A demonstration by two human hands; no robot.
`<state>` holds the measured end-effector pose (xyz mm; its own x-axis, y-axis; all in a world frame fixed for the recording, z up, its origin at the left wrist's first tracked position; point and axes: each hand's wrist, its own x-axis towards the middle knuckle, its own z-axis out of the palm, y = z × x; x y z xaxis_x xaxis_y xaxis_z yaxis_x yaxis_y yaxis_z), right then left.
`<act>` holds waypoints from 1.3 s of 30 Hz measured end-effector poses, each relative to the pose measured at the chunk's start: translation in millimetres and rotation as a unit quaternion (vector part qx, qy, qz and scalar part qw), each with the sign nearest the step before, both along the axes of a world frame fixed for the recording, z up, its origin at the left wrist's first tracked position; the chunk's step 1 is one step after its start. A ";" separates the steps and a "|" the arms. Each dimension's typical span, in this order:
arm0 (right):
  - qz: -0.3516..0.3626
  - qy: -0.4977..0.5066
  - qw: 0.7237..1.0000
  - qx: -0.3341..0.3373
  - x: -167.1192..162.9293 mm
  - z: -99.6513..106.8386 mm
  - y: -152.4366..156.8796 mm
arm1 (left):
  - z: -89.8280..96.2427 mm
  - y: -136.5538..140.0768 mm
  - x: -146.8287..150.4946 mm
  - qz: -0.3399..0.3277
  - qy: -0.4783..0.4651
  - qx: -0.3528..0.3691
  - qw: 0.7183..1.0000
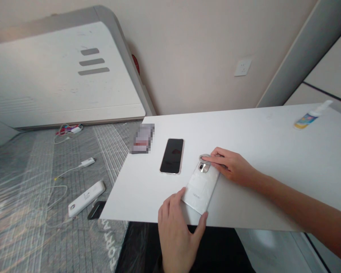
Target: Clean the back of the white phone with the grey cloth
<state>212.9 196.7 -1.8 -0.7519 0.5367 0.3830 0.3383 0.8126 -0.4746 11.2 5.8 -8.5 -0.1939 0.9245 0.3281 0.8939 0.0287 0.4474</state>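
Observation:
A white smartphone (201,189) lies back side up on the white table (261,159), tilted to the right, with its camera patch at the far end. My left hand (177,227) holds its near end, fingers at the left edge and thumb by the near right corner. At the far end, the fingers of my right hand (230,163) are on a small grey ring-shaped thing (204,156) above the camera; what exactly it is I cannot tell. To the left, a second smartphone (172,156) in a light case rests with its dark screen up.
A pixelated flat item (142,138) lies at the table's left edge. A spray bottle (311,116) stands far right. Left of the table, a power bank (86,198), a dark phone-like object (96,210) and a white cable (74,168) rest on a grey plastic-covered surface.

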 end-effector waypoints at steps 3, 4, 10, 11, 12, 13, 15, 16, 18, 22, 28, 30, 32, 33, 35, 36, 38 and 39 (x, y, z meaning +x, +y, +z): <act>0.086 -0.012 0.996 0.026 -7.5 3.2 -11.0 | 0.5 0.3 -0.1 -0.002 0.004 0.005 1.000; 0.114 -0.019 0.993 0.033 -9.0 4.2 -12.4 | 0.5 0.7 -0.2 -0.003 0.005 0.006 1.000; 0.041 -0.028 0.994 0.100 -3.2 6.1 1.4 | -0.4 1.8 -0.3 0.000 0.002 -0.002 1.000; 0.071 -0.027 0.992 0.103 -2.3 6.3 2.7 | -0.5 1.6 -0.3 -0.001 0.004 -0.003 1.000; 0.098 -0.027 0.990 0.102 -2.0 6.7 3.3 | -0.4 1.3 -0.3 -0.002 0.005 -0.004 1.000; 0.105 -0.029 0.989 0.100 -2.0 7.2 3.5 | -0.4 1.1 -0.3 -0.004 0.005 -0.006 1.000; 0.064 -0.041 0.992 0.101 -2.8 8.4 3.2 | -0.1 0.7 -0.3 -0.003 0.001 -0.009 1.000; 0.046 -0.041 0.993 0.102 -3.3 8.9 2.9 | -0.1 0.7 -0.4 -0.002 -0.001 -0.011 1.000; 0.064 -0.037 0.992 0.098 -3.9 9.6 2.1 | -0.3 1.0 -0.6 -0.002 -0.001 -0.008 1.000; 0.082 -0.041 0.992 0.089 -4.5 10.7 1.7 | -0.9 2.1 -1.2 -0.005 0.006 -0.002 1.000; 0.108 -0.028 0.990 0.090 -5.9 8.5 0.2 | -1.0 1.7 -1.9 -0.005 0.006 0.004 1.000; 0.090 -0.027 0.992 0.086 -5.5 7.1 1.8 | -1.3 1.3 -2.1 -0.006 0.006 0.003 1.000; 0.035 -0.027 0.995 0.091 -4.2 5.9 4.5 | -1.7 1.0 -2.1 -0.003 0.004 -0.001 1.000; 0.028 -0.023 0.995 0.091 -3.5 5.5 5.6 | -1.9 0.9 -2.1 -0.002 0.003 -0.004 1.000; 0.068 -0.016 0.994 0.082 -2.7 5.1 6.4 | -2.2 0.8 -1.9 -0.003 0.005 -0.004 1.000; 0.093 -0.015 0.993 0.075 -2.5 5.2 6.4 | -2.3 0.8 -1.8 -0.004 0.005 -0.002 1.000; 0.088 -0.019 0.994 0.067 -2.5 5.7 6.5 | -2.3 0.9 -1.7 -0.007 0.004 0.001 1.000; 0.062 -0.024 0.995 0.071 -2.6 6.1 6.5 | -2.2 1.0 -1.7 -0.007 0.003 0.002 1.000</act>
